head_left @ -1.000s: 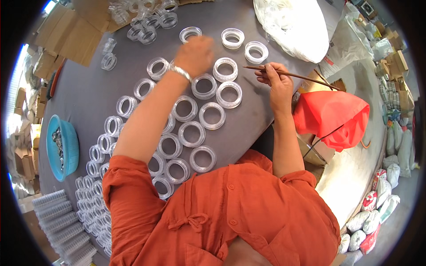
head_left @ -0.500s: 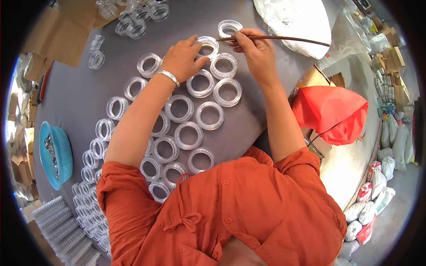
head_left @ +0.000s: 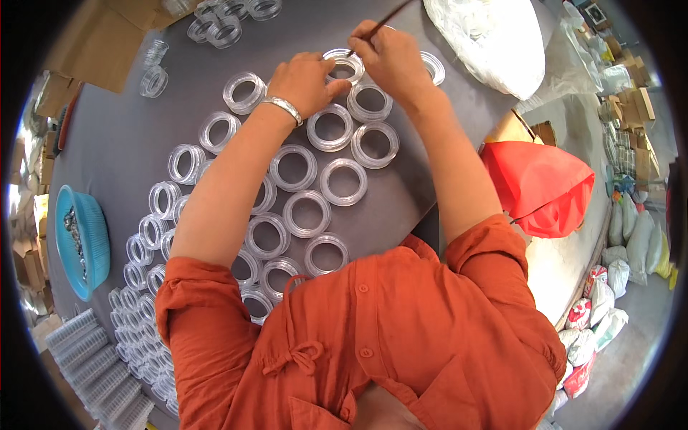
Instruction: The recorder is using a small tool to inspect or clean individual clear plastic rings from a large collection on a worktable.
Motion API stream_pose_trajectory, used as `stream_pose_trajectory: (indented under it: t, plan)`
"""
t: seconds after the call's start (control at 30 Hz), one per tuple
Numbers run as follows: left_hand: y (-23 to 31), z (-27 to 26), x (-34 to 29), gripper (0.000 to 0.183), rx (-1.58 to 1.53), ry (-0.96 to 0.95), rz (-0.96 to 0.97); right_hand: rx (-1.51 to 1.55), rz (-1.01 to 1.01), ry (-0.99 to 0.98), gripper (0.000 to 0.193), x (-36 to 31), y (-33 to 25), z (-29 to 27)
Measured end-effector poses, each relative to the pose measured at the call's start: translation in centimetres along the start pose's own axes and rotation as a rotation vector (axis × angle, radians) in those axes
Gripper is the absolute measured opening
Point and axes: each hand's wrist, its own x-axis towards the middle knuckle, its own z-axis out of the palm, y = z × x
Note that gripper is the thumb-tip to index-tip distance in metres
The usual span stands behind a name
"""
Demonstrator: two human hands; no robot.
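My left hand (head_left: pixel 307 82), fingers apart, seemingly steadies a ring (head_left: pixel 358 69) inside the counter's (head_left: pixel 479 107) right edge for the stick (head_left: pixel 395 15) my right hand (head_left: pixel 392 61) pinches.

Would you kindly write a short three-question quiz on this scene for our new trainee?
1. Multiple choice: what does the right hand hold?
a) a pair of scissors
b) a thin brown stick
c) a white cup

2. True or false: the blue basket stands on the person's left side.

3. Fill in the missing word: the left hand is at the edge of a clear, round ____.

Key: 1. b; 2. true; 3. ring.
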Motion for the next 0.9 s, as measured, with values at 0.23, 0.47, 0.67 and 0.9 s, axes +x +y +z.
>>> stream_pose_trajectory:
  t: [0.23, 0.47, 0.67, 0.9]
  plan:
    - [0.4, -0.4, 0.1, 0.047, -0.047, -0.059, -0.060, 0.421, 0.412, -0.410, 0.018, 0.9, 0.1, -3.5]
    - [0.5, -0.3, 0.2, 0.060, -0.183, -0.005, -0.137, 1.003, 0.336, -0.180, 0.018, -1.4, 1.4, 0.9]
    - [0.4, -0.4, 0.3, 0.060, -0.141, 0.011, -0.112, 0.231, 0.026, 0.074, 0.018, -0.1, 0.9, 1.0]
    - [0.5, -0.6, 0.2, 0.065, -0.173, -0.047, -0.144, 0.178, 0.242, -0.229, 0.019, 0.5, 0.6, -1.7]
